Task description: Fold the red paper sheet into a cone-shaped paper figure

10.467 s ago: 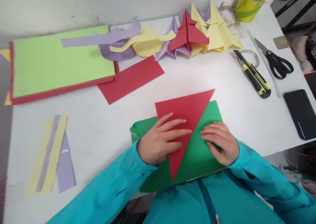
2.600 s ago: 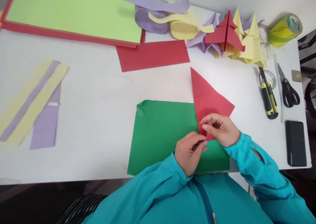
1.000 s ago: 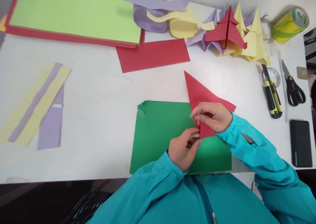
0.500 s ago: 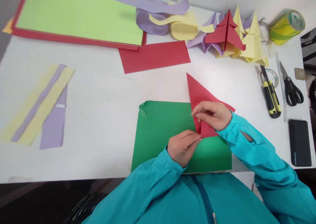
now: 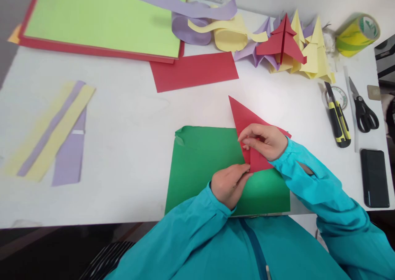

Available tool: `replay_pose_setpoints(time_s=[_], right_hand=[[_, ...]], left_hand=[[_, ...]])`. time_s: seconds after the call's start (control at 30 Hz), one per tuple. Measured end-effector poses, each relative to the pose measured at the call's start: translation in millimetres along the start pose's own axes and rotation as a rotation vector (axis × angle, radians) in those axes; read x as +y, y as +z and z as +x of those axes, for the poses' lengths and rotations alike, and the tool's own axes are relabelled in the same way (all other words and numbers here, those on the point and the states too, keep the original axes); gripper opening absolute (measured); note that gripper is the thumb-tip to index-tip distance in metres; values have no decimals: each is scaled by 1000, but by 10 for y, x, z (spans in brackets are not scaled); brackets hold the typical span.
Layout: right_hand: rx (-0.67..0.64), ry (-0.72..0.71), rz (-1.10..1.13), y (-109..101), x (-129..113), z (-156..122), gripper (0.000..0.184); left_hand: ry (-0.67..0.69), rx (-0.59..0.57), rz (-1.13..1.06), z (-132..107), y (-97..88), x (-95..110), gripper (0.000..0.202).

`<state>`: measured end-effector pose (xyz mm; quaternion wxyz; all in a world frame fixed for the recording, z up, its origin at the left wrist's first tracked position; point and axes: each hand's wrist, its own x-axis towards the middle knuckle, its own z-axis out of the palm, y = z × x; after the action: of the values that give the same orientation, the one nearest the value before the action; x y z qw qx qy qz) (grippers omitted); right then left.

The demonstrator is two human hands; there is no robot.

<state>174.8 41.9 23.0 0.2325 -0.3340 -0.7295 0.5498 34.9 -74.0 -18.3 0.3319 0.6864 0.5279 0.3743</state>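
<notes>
Both hands are on a partly folded sheet of red paper [image 5: 246, 114], its pointed corner facing away from me. My left hand [image 5: 230, 183] pinches the paper's near edge between thumb and fingertips. Across the middle of the sheet lies my right hand [image 5: 263, 141], thumb and fingers closed on a fold; the exact grip is partly hidden under the fingers. Beneath the red paper, a green sheet [image 5: 203, 160] with a curled far-left corner lies flat on the white table [image 5: 132, 148].
Folded paper planes [image 5: 282, 41] stand at the back right, beside a tape roll [image 5: 358, 35]. A utility knife [image 5: 338, 119], scissors [image 5: 365, 111] and a black phone [image 5: 375, 178] lie right. A red strip [image 5: 197, 72], a green-topped stack [image 5: 101, 21] and paper strips [image 5: 66, 160] lie back and left.
The red paper's far tip has turned slightly left and toward me. Both hands keep their hold in nearly the same place, the right having shifted a little.
</notes>
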Motion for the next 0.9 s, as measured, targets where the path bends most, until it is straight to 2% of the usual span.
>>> replay_pose_setpoints(time_s=[0.17, 0.27, 0.37, 0.47, 0.5, 0.57, 0.63, 0.67, 0.73, 0.8, 0.9], right_hand=[[-3, -82, -109, 0, -16, 4, 13], [-18, -125, -146, -11, -67, -7, 13], [-19, -110, -143, -23, -145, -34, 13], [15, -63, -146, -58, -239, -119, 13], [34, -54, -150, -82, -269, -168, 17], [34, -97, -108, -160, -315, -291, 35], [-104, -165, -78, -270, -334, -427, 59], [-162, -199, -57, -332, -335, -489, 59], [-280, -209, -85, -451, -333, -580, 45], [-264, -152, -200, -534, -346, -608, 32], [-222, -119, -335, -568, -434, -543, 27]], left_hand=[[-14, 1, 0, 7, 15, 4, 12], [35, 8, -12, 24, 5, 10, 13], [147, 20, -14, 45, -7, 16, 14], [171, 22, -16, 61, -32, 43, 19], [167, 29, -19, 67, -46, 58, 19], [196, 67, -23, 81, -79, 92, 19], [250, 101, -40, 98, -112, 120, 19], [273, 104, -60, 106, -122, 128, 19], [291, 84, -128, 114, -126, 125, 20], [313, 69, -220, 111, -105, 100, 22], [305, 40, -397, 98, -71, 52, 25]])
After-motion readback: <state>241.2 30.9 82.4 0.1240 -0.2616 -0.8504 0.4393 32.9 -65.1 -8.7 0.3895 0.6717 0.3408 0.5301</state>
